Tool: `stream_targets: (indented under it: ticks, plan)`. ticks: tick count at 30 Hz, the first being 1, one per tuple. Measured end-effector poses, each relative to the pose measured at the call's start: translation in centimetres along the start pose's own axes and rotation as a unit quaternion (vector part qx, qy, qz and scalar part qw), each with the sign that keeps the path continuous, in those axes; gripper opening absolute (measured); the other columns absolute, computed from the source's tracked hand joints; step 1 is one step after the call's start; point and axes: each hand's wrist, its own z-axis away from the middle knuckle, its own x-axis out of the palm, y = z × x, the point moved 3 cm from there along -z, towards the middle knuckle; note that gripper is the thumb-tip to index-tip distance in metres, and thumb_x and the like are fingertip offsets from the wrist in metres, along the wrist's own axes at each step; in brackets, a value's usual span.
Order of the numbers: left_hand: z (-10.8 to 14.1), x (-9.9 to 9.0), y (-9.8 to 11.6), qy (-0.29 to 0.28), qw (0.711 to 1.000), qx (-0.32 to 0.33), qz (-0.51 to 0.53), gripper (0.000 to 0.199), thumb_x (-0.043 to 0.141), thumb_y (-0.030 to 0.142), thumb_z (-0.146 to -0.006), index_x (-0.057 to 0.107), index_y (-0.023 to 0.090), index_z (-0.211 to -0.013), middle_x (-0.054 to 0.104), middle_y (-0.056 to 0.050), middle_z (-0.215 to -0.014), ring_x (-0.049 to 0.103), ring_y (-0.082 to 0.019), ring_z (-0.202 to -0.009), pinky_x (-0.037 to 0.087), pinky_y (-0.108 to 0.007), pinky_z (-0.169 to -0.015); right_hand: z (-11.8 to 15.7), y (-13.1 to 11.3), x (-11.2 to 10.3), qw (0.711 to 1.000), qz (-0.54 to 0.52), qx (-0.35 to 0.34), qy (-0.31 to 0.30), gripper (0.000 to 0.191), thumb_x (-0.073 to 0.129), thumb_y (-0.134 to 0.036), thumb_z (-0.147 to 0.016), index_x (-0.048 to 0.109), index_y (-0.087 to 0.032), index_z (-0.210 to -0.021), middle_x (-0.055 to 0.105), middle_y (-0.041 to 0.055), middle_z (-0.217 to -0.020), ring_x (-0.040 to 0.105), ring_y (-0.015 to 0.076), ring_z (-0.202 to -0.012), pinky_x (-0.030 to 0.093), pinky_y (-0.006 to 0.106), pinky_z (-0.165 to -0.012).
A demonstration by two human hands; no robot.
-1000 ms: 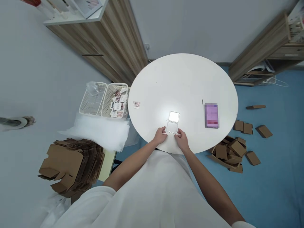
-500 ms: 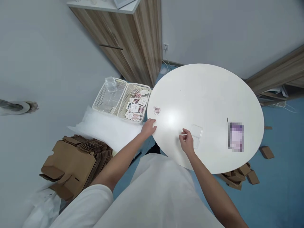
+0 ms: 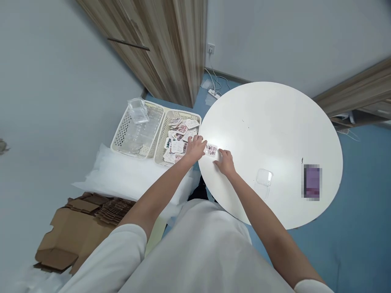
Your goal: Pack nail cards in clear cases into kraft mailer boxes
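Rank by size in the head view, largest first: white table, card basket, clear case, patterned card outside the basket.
1. White table
2. Card basket
3. Clear case
4. Patterned card outside the basket

Wood-grain cabinet [image 3: 166, 40]; wall socket [image 3: 211, 48]; power strip [image 3: 214, 94] on floor [image 3: 363, 195]

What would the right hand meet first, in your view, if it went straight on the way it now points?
The right hand would probably meet the small patterned card on the white table first, though whether they already touch is unclear.
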Motion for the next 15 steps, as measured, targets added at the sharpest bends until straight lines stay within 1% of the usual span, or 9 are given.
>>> stream_targets:
  ticks: [3,6,12,15]
  plan:
    - [-0.5,0.1,-0.2,-0.015,0.999,0.014,-0.028,0.046,0.073,0.023,-0.059,0.055,0.023,-0.102,0.044,-0.01,-0.112,0.028,-0.031,-0.112,0.011,-0.05,-0.095,-1.1,-0.3,0.6,1.0,0.005,0.026,0.013,0.063,0.059,-0.028,-0.068,0.034,-0.024,-0.126,0.036,0.0102,-0.118,0.036,0.0286,-0.111,0.036,0.042,-0.088]
    - [-0.8,0.1,-0.3,-0.021,0.998,0.031,-0.049,0.05,0.076,0.025,-0.056,0.056,0.023,-0.102,0.043,-0.011,-0.114,0.026,-0.032,-0.114,0.008,-0.051,-0.097,-1.7,-0.3,0.9,0.999,0.01,0.047,0.018,0.062,0.059,-0.027,-0.068,0.035,-0.024,-0.125,0.038,0.0104,-0.114,0.037,0.0283,-0.108,0.037,0.041,-0.086]
    - [-0.9,0.1,-0.6,-0.048,0.997,0.043,-0.039,0.046,0.072,0.032,-0.059,0.057,0.026,-0.102,0.04,-0.009,-0.12,0.022,-0.035,-0.12,0.005,-0.054,-0.098,-2.0,-0.4,0.9,0.997,0.048,0.056,0.024,0.059,0.059,-0.024,-0.069,0.037,-0.027,-0.124,0.039,0.0078,-0.111,0.04,0.0249,-0.104,0.038,0.037,-0.082]
    - [-0.9,-0.1,-0.5,-0.051,0.996,0.049,-0.059,0.042,0.07,0.032,-0.061,0.058,0.026,-0.101,0.04,-0.009,-0.121,0.022,-0.034,-0.12,0.005,-0.054,-0.099,-2.0,-0.7,1.0,0.994,0.078,0.068,0.022,0.057,0.059,-0.023,-0.069,0.038,-0.027,-0.122,0.04,0.0068,-0.11,0.041,0.0233,-0.103,0.039,0.034,-0.081]
